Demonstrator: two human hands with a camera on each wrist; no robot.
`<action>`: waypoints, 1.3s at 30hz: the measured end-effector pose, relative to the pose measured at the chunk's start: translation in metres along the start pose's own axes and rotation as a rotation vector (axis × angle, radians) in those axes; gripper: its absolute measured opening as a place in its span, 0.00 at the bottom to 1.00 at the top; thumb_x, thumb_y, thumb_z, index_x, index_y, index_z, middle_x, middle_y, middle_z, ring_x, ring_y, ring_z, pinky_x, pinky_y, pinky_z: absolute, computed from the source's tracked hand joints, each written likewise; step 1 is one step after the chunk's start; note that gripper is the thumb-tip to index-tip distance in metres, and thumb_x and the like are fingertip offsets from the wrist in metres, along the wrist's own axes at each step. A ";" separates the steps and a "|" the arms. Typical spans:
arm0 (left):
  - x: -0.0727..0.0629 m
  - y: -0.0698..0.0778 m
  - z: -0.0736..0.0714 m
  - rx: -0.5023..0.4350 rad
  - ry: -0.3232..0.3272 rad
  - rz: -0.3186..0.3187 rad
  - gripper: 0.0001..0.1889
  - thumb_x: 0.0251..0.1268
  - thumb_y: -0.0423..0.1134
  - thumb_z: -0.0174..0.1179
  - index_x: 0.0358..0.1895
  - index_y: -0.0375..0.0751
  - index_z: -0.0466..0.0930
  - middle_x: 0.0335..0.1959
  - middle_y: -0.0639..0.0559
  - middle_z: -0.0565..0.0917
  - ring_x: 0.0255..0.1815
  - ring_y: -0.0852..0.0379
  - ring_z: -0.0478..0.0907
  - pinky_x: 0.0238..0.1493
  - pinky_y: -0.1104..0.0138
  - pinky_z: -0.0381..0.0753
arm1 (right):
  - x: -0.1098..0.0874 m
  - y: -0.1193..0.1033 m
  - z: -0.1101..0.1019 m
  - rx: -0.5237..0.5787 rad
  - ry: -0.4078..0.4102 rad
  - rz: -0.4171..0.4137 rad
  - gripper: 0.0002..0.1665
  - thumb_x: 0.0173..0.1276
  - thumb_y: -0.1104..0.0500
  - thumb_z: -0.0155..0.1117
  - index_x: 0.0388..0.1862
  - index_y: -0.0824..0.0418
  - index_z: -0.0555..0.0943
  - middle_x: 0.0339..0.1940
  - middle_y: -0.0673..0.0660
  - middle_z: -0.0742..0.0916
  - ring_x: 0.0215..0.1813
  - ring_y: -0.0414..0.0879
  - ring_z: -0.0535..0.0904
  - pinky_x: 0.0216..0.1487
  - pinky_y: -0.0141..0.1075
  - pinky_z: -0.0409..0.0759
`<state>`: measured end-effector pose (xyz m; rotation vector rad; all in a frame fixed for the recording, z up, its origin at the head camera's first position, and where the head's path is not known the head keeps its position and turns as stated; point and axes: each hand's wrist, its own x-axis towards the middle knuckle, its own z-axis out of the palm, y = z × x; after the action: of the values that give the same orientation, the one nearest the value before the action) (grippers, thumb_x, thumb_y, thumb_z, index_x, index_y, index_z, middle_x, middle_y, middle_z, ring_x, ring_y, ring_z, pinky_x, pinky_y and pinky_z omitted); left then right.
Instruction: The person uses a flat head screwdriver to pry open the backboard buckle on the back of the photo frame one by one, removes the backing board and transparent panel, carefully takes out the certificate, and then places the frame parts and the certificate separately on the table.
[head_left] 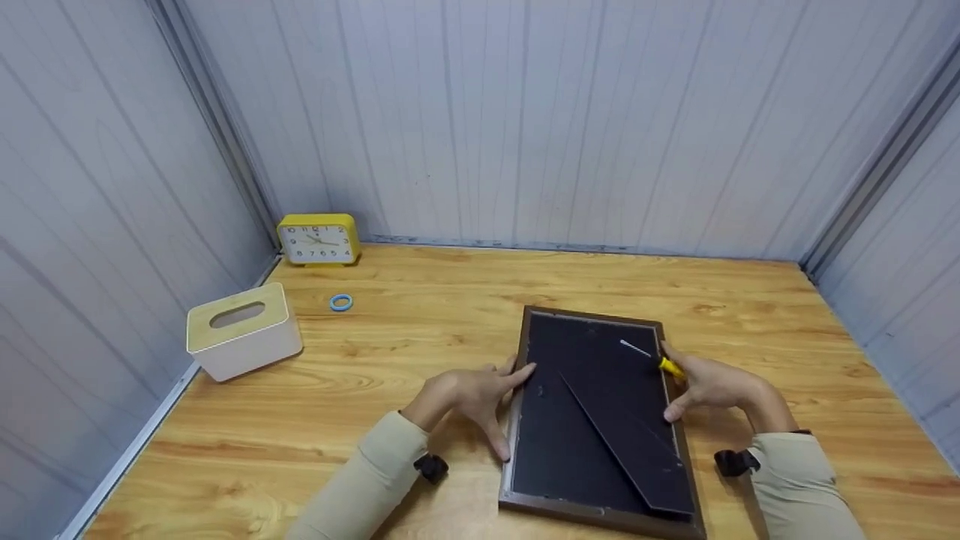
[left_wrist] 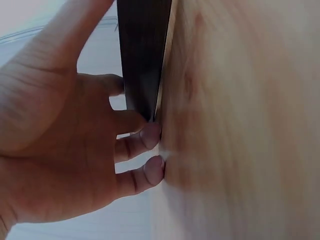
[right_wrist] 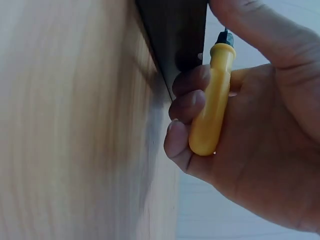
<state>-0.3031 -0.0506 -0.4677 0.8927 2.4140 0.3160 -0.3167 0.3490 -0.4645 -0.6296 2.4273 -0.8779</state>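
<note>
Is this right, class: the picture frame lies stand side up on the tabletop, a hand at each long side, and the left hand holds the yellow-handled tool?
No: the yellow-handled tool is in the right hand, not the left hand, as the right wrist view shows. The picture frame does lie stand side up on the tabletop, a hand at each long side.

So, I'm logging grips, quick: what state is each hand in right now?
Left hand: open, touching the picture frame.
Right hand: closed, holding the yellow-handled screwdriver, also touching the frame.
</note>
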 end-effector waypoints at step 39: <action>0.002 0.000 -0.003 0.005 -0.010 0.011 0.72 0.39 0.65 0.78 0.82 0.58 0.31 0.81 0.41 0.37 0.80 0.39 0.42 0.76 0.51 0.53 | 0.113 -0.066 0.003 0.178 0.224 -0.187 0.10 0.73 0.64 0.63 0.45 0.72 0.79 0.35 0.57 0.79 0.32 0.48 0.71 0.35 0.34 0.72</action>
<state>-0.3053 -0.0495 -0.4661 0.9079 2.4029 0.3087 -0.3864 0.2385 -0.4529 -0.7341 2.4745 -1.2871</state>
